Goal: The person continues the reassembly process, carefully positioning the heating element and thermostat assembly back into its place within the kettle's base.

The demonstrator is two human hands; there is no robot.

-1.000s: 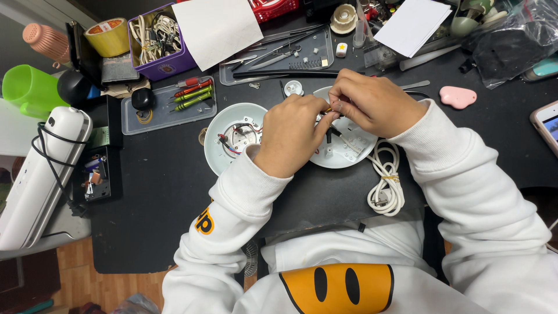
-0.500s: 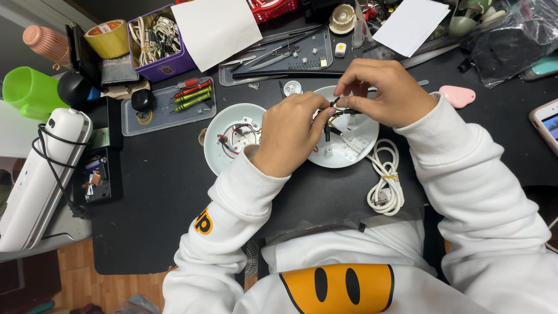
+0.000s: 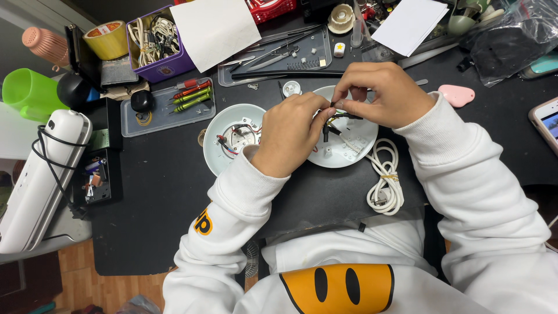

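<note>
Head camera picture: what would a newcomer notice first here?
First, the left hand and the right hand meeting at the middle of the black table, pinching dark wires over a round white shell. Beside it, to the left, lies a second round shell with coloured wires inside. A coiled white cable lies to the right, near the right sleeve.

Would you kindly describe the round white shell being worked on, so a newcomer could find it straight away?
On the black work mat, two round white plastic shells lie side by side. The wanted round white shell is under the right hand and left hand, beside the coiled white cable; its twin lies untouched.
</note>
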